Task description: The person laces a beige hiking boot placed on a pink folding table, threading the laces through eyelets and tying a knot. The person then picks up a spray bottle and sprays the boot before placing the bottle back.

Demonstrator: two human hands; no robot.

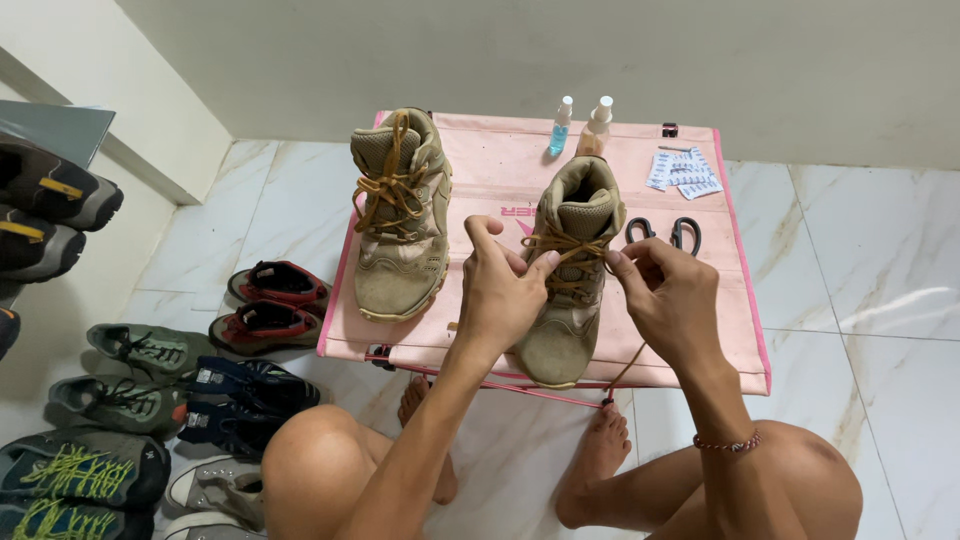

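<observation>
On the pink bench (700, 330) stands the right boot (568, 290); my left hand (497, 290) and right hand (668, 295) each pinch its lace (575, 245). I should pull both ends evenly, keeping the boot upright.

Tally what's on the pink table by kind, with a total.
Tan boots: 2, one laced, one with its lace in the left hand and right hand
Small bottles: 2
Scissors: 1
Blister-pack pile: 1
Total: 6
</observation>
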